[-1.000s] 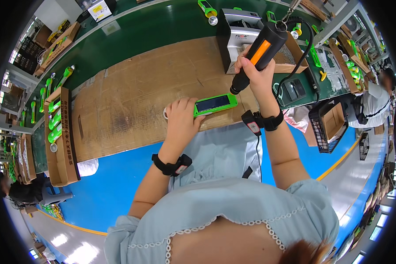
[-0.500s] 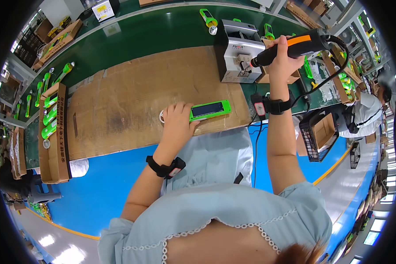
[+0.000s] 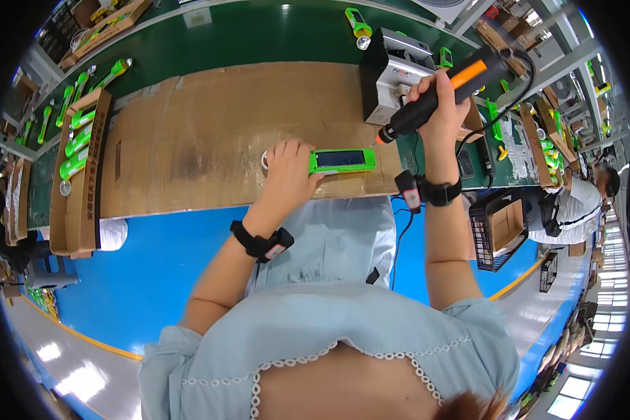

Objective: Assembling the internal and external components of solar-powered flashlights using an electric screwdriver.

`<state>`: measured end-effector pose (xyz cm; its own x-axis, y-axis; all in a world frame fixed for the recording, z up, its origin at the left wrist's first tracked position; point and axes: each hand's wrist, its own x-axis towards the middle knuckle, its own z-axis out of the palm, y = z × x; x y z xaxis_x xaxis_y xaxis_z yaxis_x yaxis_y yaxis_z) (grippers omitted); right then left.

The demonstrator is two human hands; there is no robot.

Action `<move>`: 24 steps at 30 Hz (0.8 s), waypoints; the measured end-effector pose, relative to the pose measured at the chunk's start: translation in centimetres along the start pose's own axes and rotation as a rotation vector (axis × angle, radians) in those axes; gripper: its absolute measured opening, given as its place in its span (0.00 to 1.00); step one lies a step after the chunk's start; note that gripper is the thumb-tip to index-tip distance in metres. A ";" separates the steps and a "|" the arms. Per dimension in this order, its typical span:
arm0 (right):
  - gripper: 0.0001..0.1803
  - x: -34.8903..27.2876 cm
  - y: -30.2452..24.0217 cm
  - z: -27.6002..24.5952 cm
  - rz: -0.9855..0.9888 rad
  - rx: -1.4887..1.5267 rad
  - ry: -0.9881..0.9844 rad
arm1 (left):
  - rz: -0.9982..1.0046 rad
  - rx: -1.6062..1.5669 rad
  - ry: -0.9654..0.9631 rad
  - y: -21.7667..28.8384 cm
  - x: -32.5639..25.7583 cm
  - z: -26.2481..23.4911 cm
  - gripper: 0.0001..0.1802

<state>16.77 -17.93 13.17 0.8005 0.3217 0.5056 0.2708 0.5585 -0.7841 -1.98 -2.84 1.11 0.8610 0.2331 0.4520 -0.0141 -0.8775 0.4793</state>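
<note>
My left hand (image 3: pixel 287 175) is closed over the head end of a green flashlight (image 3: pixel 360 159), pressing it onto the cardboard. A dark rectangular panel faces up on the flashlight's body; a pale ring shows left of my fingers. My right hand (image 3: pixel 442 112) grips a black electric screwdriver (image 3: pixel 407 120) with an orange stripe. Its thin bit points down and left, a little above and right of the flashlight's free end, apart from it. Whether a screw sits on the bit is too small to tell. Behind the screwdriver stands a grey and black screw feeder (image 3: pixel 381 87).
A cardboard sheet (image 3: pixel 210 133) covers much of the green bench. At left, an open carton (image 3: pixel 75 217) holds several green flashlights; more lie beyond it. The screwdriver's cable loops at right. A black crate (image 3: pixel 484 227) stands low at right, near another person (image 3: pixel 574 206).
My right hand has brought the screwdriver from the screw feeder down and left toward the flashlight. My left hand still holds the flashlight, now lying a little straighter. The whole view has shifted slightly.
</note>
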 end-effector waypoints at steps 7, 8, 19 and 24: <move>0.14 -6.5 0.3 6.2 -0.099 0.212 -0.142 | 0.000 -0.049 0.018 -0.5 0.5 0.5 0.23; 0.14 -6.7 0.4 6.5 -0.100 0.201 -0.153 | -0.009 -0.052 0.017 -0.5 0.4 0.6 0.23; 0.13 -7.1 1.4 6.9 -0.087 0.162 -0.129 | -0.029 -0.040 0.034 -0.2 0.3 0.7 0.24; 0.13 -7.3 1.4 7.2 -0.089 0.182 -0.142 | -0.017 -0.029 0.040 -0.3 0.4 0.9 0.24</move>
<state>7.49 -13.97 11.00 0.6914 0.3618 0.6253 0.2258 0.7139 -0.6628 -1.21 -2.88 0.44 0.8405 0.2651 0.4725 -0.0143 -0.8609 0.5086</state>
